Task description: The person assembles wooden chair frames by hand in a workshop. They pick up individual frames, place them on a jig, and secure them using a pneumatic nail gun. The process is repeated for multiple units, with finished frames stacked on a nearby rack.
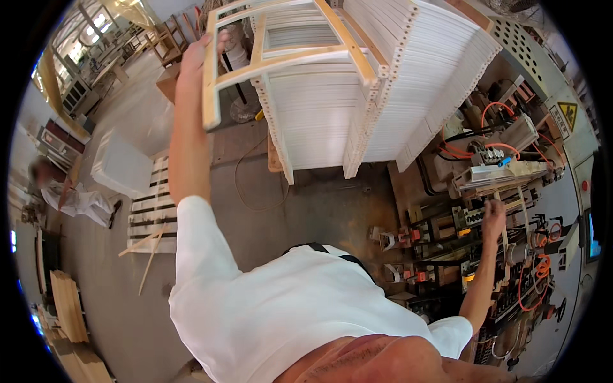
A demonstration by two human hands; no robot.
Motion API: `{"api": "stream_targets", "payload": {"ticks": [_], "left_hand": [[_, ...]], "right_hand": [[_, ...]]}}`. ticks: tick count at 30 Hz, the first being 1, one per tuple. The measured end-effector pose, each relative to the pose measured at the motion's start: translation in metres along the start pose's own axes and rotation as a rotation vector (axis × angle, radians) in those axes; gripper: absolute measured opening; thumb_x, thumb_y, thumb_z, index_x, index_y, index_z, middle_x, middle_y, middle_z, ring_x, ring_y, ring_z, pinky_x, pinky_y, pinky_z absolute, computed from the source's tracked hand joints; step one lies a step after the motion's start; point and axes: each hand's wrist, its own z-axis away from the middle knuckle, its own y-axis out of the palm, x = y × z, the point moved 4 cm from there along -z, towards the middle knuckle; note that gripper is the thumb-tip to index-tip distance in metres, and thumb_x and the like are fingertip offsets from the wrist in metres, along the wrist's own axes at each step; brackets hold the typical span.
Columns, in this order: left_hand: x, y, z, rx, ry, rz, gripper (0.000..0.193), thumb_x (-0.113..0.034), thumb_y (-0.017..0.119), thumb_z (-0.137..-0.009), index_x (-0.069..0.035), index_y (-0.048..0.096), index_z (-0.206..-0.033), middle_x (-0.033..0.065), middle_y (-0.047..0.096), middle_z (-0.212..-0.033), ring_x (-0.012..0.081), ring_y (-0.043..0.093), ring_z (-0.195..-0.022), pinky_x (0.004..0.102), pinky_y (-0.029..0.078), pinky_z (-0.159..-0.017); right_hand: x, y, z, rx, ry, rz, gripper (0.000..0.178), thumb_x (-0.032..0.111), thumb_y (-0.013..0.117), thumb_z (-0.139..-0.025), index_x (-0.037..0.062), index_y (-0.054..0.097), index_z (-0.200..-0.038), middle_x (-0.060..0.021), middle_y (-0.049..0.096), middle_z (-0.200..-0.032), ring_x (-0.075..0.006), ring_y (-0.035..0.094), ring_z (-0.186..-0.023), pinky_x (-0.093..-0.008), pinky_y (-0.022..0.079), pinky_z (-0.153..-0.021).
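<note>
My left arm reaches up and forward, and my left hand (pixel 194 59) is closed around the side bar of a wooden frame (pixel 209 96). This frame has pale yellow wood faces, white edges and crossbars; it tilts over the top of a tall stack of white frames (pixel 313 121). Far to the right, my right hand (pixel 493 220) is curled at a pale wooden bar (pixel 505 246) lying in a machine (pixel 472 175) with clamps and orange hoses. The fingertips of that hand are small and partly hidden.
A second white stack (pixel 415 96) adjoins the first. At left are a slatted pallet (pixel 153 217) with loose sticks and a white block-shaped pile (pixel 121 165). Another person (pixel 76 198) is at the far left. A cable (pixel 239 179) curves over the floor. A control screen (pixel 592 233) stands at right.
</note>
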Motion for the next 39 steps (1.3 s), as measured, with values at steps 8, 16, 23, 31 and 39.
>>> {"api": "stream_targets", "payload": {"ticks": [8, 16, 23, 31, 39], "left_hand": [[0.085, 0.076, -0.104, -0.008, -0.165, -0.284, 0.032, -0.012, 0.046, -0.090, 0.012, 0.055, -0.110, 0.0206, 0.062, -0.103, 0.0322, 0.065, -0.085, 0.0436, 0.053, -0.069], [0.098, 0.103, -0.085, 0.132, -0.142, 0.048, 0.039, -0.028, 0.049, -0.093, 0.007, 0.055, -0.110, 0.0117, 0.060, -0.098, 0.0241, 0.060, -0.089, 0.0386, 0.048, -0.077], [0.233, -0.099, -0.095, -0.122, 0.132, 0.265, 0.027, -0.034, 0.038, -0.098, -0.011, 0.044, -0.085, 0.0009, 0.049, -0.078, 0.0161, 0.047, -0.070, 0.0309, 0.040, -0.064], [0.510, -0.131, 0.256, -0.529, -0.778, -0.639, 0.040, -0.030, 0.044, -0.093, 0.006, 0.062, -0.096, 0.0235, 0.065, -0.095, 0.0366, 0.063, -0.091, 0.0445, 0.050, -0.080], [0.492, 0.030, 0.409, 0.371, -0.717, -0.899, 0.028, -0.027, 0.054, -0.083, -0.005, 0.070, -0.092, 0.0197, 0.067, -0.102, 0.0380, 0.062, -0.098, 0.0429, 0.050, -0.085]], "right_hand": [[0.152, 0.012, 0.099, 0.209, 0.096, -0.199, 0.013, 0.011, 0.067, -0.081, 0.0003, 0.063, -0.087, -0.0125, 0.061, -0.096, -0.0316, 0.060, -0.079, -0.0383, 0.049, -0.070], [0.168, 0.014, 0.162, 0.232, 0.321, -0.227, 0.014, 0.009, 0.066, -0.082, -0.0020, 0.063, -0.089, -0.0146, 0.062, -0.091, -0.0289, 0.062, -0.077, -0.0358, 0.048, -0.070], [0.206, 0.003, 0.165, 0.140, 0.280, -0.345, 0.014, 0.009, 0.065, -0.083, -0.0015, 0.062, -0.091, -0.0143, 0.061, -0.086, -0.0285, 0.060, -0.075, -0.0346, 0.047, -0.068], [0.143, -0.089, 0.327, 0.247, 0.653, -0.064, 0.033, 0.022, 0.060, -0.093, -0.0057, 0.059, -0.110, -0.0151, 0.062, -0.102, -0.0263, 0.058, -0.091, -0.0385, 0.049, -0.081], [0.148, -0.107, 0.311, 0.404, 0.661, -0.124, 0.037, 0.026, 0.058, -0.095, -0.0037, 0.057, -0.118, -0.0153, 0.062, -0.099, -0.0224, 0.057, -0.085, -0.0365, 0.047, -0.074]]}}
